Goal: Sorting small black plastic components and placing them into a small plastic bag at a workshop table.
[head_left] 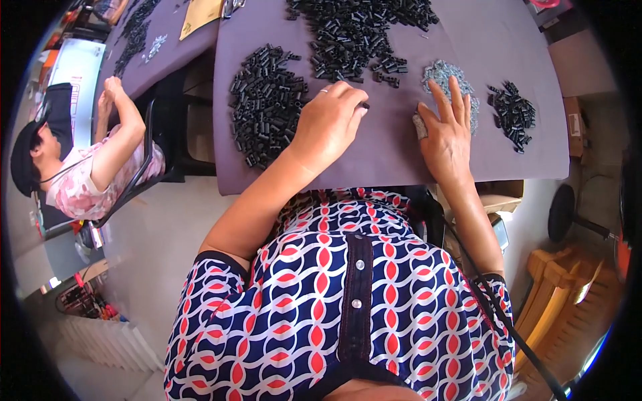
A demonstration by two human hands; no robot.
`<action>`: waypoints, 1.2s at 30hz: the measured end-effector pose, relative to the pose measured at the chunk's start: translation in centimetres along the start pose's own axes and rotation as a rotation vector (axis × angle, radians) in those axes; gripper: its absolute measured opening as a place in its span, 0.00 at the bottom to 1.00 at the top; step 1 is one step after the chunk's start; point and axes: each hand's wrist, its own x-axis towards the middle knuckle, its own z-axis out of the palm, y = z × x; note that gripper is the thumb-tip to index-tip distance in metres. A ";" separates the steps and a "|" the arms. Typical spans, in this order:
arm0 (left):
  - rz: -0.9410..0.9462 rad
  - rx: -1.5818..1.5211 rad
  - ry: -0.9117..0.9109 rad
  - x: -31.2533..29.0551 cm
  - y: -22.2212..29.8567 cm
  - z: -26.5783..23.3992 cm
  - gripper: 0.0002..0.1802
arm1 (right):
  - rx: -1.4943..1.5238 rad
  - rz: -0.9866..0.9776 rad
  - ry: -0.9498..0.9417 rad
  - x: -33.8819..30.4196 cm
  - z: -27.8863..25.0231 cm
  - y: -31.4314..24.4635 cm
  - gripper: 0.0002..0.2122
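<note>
My left hand [328, 127] is closed, thumb and fingers pinching a small black tube-like piece [364, 105] whose end sticks out at the fingertips. Beside that wrist lies a broad heap of similar black pieces [264, 100]. My right hand [447, 137] rests palm down with its fingers stretched and apart. Its fingertips touch a pile of tiny silvery metal parts [441, 69], too small to make out singly; some show beside the thumb and others past the little finger. What lies under the palm is hidden.
Another large black heap [351, 40] covers the far middle of the purple-grey tabletop [391, 164]. A smaller black cluster [513, 115] lies at the right. To the left, a person [80, 154] sits at another table with black and silvery parts. An orange-brown plastic chair [562, 294] stands lower right.
</note>
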 end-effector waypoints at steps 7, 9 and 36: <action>0.028 0.029 0.040 -0.1 -0.7 0.2 0.10 | 0.092 0.018 0.015 0.4 0.3 0.0 0.10; 0.026 0.027 0.040 -0.1 -0.9 0.2 0.10 | 0.102 0.025 0.003 0.7 0.6 -0.1 0.09; 0.285 0.163 -0.152 7.7 -0.3 5.0 0.07 | 0.855 0.363 -0.097 -1.3 -1.9 -0.4 0.16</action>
